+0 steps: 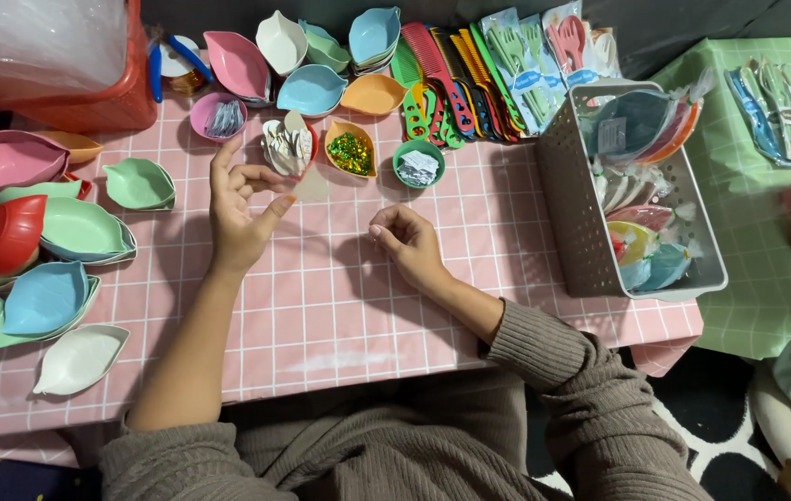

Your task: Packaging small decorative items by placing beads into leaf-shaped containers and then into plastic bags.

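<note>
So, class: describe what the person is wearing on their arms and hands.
Both arms wear a ribbed, grey-brown knitted jumper. The left sleeve is pushed up past the elbow, and the right sleeve ends in a ribbed cuff near the wrist. The left hand and right hand have no gloves, and no rings or watch show.

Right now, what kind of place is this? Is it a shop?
Probably a small craft or packing table, maybe a seller's. Piles of leaf-shaped dishes, packaged combs and a basket of wrapped items surround the hands on a pink checked tablecloth.
</note>
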